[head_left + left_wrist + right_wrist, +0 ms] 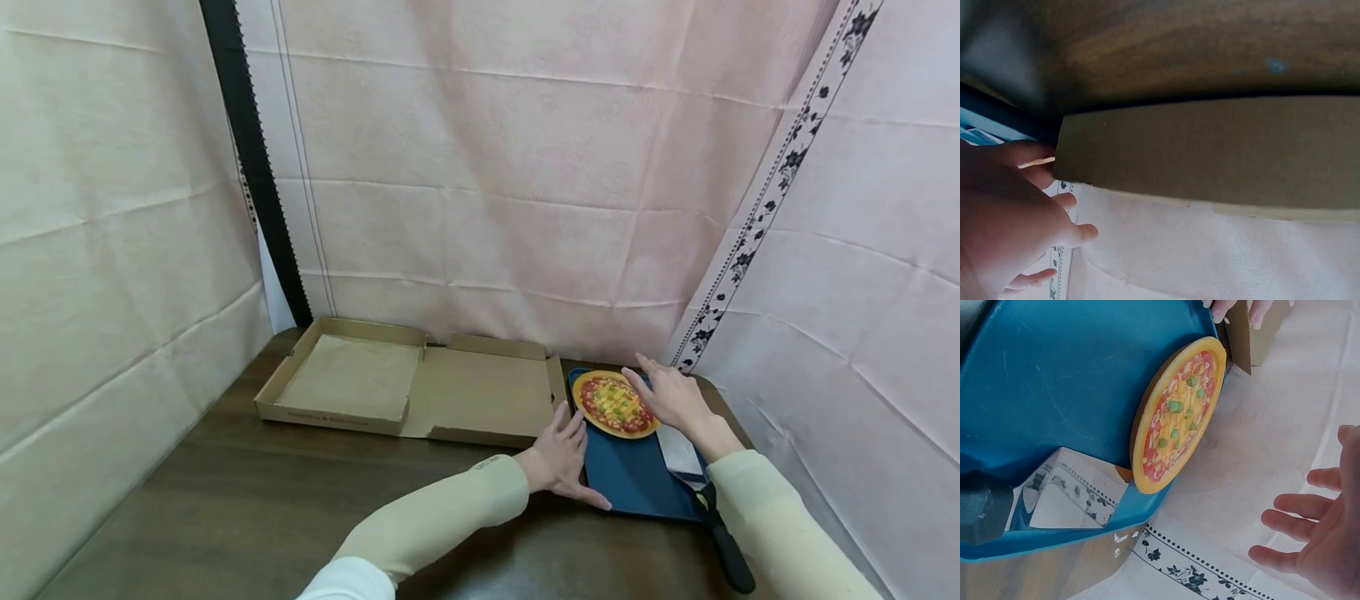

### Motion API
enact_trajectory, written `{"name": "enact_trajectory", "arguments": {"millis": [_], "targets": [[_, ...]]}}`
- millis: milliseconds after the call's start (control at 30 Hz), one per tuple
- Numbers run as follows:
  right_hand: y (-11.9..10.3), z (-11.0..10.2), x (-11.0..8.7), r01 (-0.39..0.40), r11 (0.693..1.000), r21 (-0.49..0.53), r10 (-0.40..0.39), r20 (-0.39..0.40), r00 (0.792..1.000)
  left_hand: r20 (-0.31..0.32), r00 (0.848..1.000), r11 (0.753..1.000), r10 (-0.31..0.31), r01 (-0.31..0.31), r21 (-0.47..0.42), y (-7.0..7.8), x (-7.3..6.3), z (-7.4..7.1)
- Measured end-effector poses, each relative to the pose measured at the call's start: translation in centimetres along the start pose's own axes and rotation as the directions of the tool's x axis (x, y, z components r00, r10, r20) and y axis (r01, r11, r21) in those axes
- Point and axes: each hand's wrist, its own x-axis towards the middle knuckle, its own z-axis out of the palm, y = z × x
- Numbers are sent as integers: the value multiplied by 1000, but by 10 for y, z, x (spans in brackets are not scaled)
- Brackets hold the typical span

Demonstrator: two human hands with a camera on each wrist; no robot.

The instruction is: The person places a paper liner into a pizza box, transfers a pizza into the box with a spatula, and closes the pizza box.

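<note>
On the far part of a blue tray [630,477] lies a pizza [613,404] with a yellow crust and green bits on top. A pizza server [1072,490] with a shiny metal blade and black handle [729,550] lies along the tray's right side, the handle reaching past the near edge. My left hand [558,458] is at the tray's left edge, fingers spread, close to the box's right corner. Above the pizza's right side is my right hand [671,396], its fingers extended; the right wrist view shows it apart from the pizza, with nothing in it.
An opened cardboard pizza box [480,387] lies left of the tray, its sheet-lined half [348,375] farthest left. Brown wooden tabletop [247,500] stretches in front of the box. Pale cloth curtains [480,167] hang behind and on both sides of the table.
</note>
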Motion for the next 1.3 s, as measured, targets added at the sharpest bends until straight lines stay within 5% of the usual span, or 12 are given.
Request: {"name": "enact_trajectory", "arguments": {"millis": [1100, 1300], "targets": [[9, -1, -3, -24, 1000, -13, 24, 33, 999, 39, 999, 994, 6, -2, -108, -2, -2, 0], [17, -9, -10, -40, 998, -42, 44, 90, 995, 40, 999, 994, 10, -5, -113, -1, 0, -1]]}}
